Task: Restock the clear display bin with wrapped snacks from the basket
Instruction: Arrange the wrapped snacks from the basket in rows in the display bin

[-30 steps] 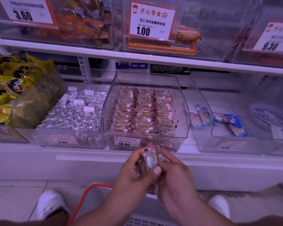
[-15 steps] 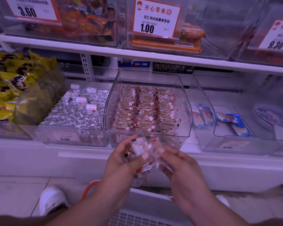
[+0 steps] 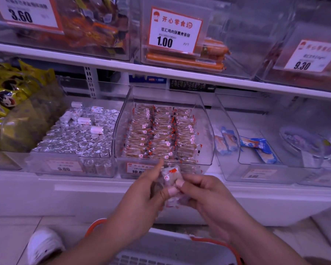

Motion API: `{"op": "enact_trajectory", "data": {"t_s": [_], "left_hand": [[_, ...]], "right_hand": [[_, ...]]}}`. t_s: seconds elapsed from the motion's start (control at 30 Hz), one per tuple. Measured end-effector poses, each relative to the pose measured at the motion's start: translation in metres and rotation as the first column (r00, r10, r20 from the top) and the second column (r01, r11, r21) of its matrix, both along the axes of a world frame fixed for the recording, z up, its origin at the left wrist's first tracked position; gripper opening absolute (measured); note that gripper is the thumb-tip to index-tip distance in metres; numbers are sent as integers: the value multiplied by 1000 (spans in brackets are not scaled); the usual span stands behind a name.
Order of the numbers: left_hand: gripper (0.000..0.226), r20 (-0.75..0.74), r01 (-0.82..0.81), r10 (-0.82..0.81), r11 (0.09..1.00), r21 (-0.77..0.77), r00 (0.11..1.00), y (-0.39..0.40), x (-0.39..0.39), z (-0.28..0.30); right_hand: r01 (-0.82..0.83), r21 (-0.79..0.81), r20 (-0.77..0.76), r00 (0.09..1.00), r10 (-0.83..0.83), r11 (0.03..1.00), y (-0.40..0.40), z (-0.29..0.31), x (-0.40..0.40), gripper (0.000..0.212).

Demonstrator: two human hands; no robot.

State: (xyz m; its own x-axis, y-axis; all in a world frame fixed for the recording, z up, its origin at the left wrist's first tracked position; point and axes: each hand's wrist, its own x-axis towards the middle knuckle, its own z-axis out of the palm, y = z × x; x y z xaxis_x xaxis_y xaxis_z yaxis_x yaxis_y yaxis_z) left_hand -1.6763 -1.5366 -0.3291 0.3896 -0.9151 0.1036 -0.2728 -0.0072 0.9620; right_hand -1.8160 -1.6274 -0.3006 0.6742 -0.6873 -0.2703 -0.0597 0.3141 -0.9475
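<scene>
The clear display bin (image 3: 206, 131) sits at the middle of the lower shelf, packed with rows of brown wrapped snacks (image 3: 161, 134) in clear wrappers with red marks. Just below its front edge, my left hand (image 3: 141, 196) and my right hand (image 3: 204, 196) meet around a small bunch of the same wrapped snacks (image 3: 170, 176). Both hands pinch the bunch, thumbs on top. The white basket (image 3: 172, 251) with an orange handle (image 3: 214, 243) lies on the floor under my forearms; its contents are hidden.
A bin of foil-wrapped rolls (image 3: 76, 138) stands left of the display bin, a bin with blue packets (image 3: 256, 148) to the right. Yellow bags (image 3: 6, 96) fill the far left. The upper shelf (image 3: 161, 71) overhangs with price-tagged bins. My white shoe (image 3: 44, 245) is at lower left.
Both hands with the snack bunch rose from over the basket toward the display bin's front edge and stay clasped on it; the view shifted slightly downward.
</scene>
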Motion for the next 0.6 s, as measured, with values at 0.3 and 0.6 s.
{"op": "enact_trajectory", "data": {"t_s": [0.3, 0.6], "left_hand": [[25, -852, -202, 163, 977, 70, 497, -7, 32, 42], [23, -849, -228, 160, 973, 49, 504, -9, 44, 34]], "right_hand": [[-662, -723, -683, 644, -345, 197, -100, 52, 32, 20], [-880, -454, -680, 445, -583, -141, -115, 23, 47, 33]]}}
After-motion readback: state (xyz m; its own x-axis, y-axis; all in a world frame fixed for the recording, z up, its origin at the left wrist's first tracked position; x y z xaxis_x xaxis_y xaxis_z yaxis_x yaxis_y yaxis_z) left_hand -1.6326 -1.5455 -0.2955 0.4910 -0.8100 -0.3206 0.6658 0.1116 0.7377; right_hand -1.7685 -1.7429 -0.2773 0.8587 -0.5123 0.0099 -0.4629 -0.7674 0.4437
